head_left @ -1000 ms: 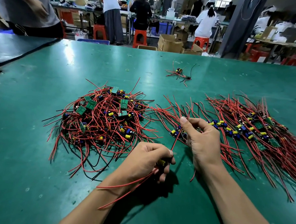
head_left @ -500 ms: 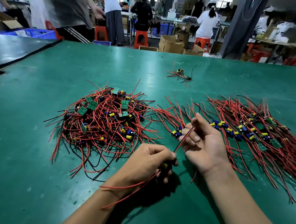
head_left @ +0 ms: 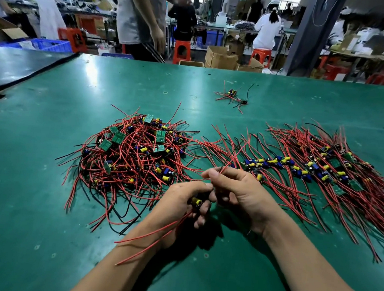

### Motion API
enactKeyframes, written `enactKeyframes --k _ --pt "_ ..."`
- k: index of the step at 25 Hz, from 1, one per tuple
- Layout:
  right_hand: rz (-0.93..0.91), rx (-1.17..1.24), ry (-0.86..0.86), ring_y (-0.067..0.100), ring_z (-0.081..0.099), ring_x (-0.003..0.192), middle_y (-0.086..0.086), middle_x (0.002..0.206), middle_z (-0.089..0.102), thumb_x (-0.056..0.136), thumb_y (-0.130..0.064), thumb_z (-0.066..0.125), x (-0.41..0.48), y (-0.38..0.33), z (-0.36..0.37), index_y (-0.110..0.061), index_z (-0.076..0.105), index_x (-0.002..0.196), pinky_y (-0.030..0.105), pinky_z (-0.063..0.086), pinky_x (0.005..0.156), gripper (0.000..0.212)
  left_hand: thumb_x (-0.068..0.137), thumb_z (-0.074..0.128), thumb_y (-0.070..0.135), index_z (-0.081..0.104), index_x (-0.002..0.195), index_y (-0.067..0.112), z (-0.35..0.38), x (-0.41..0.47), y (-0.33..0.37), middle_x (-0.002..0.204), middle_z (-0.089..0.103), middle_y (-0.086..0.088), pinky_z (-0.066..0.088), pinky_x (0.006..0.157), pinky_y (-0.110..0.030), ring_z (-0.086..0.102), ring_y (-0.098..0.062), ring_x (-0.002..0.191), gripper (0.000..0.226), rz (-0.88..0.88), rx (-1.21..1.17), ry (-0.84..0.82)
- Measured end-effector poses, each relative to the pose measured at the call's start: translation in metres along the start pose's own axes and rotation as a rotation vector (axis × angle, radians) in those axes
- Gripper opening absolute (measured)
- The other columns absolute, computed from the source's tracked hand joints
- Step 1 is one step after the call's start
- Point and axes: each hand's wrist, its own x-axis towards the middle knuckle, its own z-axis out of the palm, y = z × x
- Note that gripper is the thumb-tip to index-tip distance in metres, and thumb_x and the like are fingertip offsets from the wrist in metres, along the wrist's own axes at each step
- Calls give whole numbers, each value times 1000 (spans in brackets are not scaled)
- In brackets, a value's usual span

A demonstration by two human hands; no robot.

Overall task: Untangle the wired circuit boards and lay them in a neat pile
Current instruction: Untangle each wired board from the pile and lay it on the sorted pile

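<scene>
Above a green desk, the left hand grips a small circuit board with a yellow capacitor, red wires trailing past the wrist. The right hand pinches thin red and black wires leading up from that board. A tangled heap of red-wired boards lies left; a straightened row of wired boards lies right.

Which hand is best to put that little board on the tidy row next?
Probably the right hand: it pinches the red wires and lies beside the tidy row. The left hand grips the board, nearer the tangled heap.
</scene>
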Motion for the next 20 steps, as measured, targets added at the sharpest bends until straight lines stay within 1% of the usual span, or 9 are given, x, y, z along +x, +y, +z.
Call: enactKeyframes --k 2,4,7,8,10,12,14,17,20 --pt "-104 -72 127 15 36 50 7 57 45 66 -43 85 2 0 0 -13 78 84 23 27 46 36 90 54 26 66 60 17 -1 2 -1 49 47 -1 32 35 -18 44 -14 35 34 4 26 -9" --pt "-183 -86 238 11 32 42 5 53 38 65 -46 81 5 1 1 -11 76 79 23 23 43 38 91 52 26 66 59 18 -1 3 -1 49 47 -1 31 35 -18 43 -14 35 35 5 47 -18" --pt "-294 -30 389 9 29 38 4 53 37 71 -38 78 9 0 2 7 65 82 23 19 41 49 92 52 23 65 61 16 1 1 0 49 46 -1 31 35 -18 42 -14 35 35 6 58 -41" --pt "-323 6 434 8 29 38 6 58 40 75 -33 77 10 -2 1 8 62 80 21 20 39 44 92 51 22 64 62 15 2 0 0 49 46 -2 30 36 -18 42 -13 35 34 12 60 -57" --pt "-357 99 523 6 28 38 11 73 49 86 -21 73 11 -6 -2 -3 61 72 18 21 38 25 93 51 19 63 64 13 4 -3 0 49 47 -2 30 37 -20 42 -13 35 32 38 82 -92" --pt "-381 176 592 5 27 38 13 81 53 91 -13 69 12 -9 -9 -10 58 70 17 21 38 24 94 51 15 61 67 9 6 -5 0 48 47 -3 31 38 -21 43 -13 36 30 66 105 -119" --pt "-400 208 620 5 27 37 12 79 56 92 -13 68 13 -10 -12 -10 58 71 17 22 37 23 94 50 13 60 68 7 6 -6 1 47 47 -3 32 38 -20 43 -13 36 29 69 109 -128" --pt "-368 251 601 4 30 36 -1 74 70 92 -16 68 12 -10 -12 -10 59 76 16 26 36 19 94 52 16 61 69 7 5 -6 1 49 47 -4 33 38 -21 45 -15 38 28 43 86 -118" --pt "-277 261 552 4 35 39 -6 69 61 83 -34 73 9 -9 -14 -10 67 87 17 28 37 25 95 53 28 66 78 5 6 -5 1 57 56 -8 40 40 -21 53 -19 43 31 48 20 -34"
